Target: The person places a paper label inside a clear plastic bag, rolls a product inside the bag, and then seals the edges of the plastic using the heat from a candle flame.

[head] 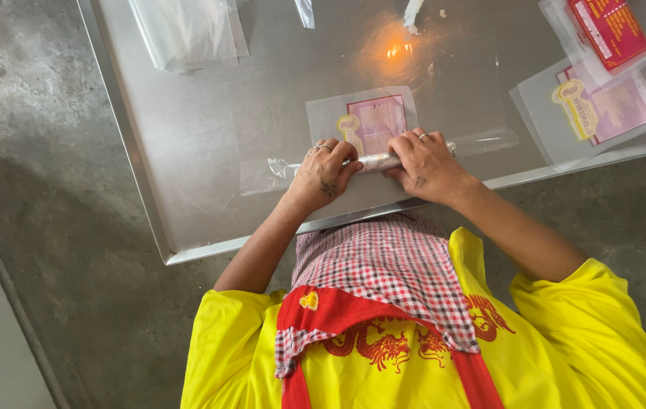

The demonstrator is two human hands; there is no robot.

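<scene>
Both my hands rest on a thin roll wrapped in clear plastic (374, 160) at the near edge of a steel table (186, 151). My left hand (324, 176) grips the roll's left part, and my right hand (427, 165) presses its right part. The loose ends of the plastic stick out on both sides. Just behind the roll lies a clear bag with a pink and yellow label (372, 121), partly covered by my fingers.
More labelled clear bags (603, 106) and a red packet (609, 29) lie at the table's right. A stack of clear bags (186, 30) sits at the far left. A small white stick (411, 15) stands at the back. Concrete floor surrounds the table.
</scene>
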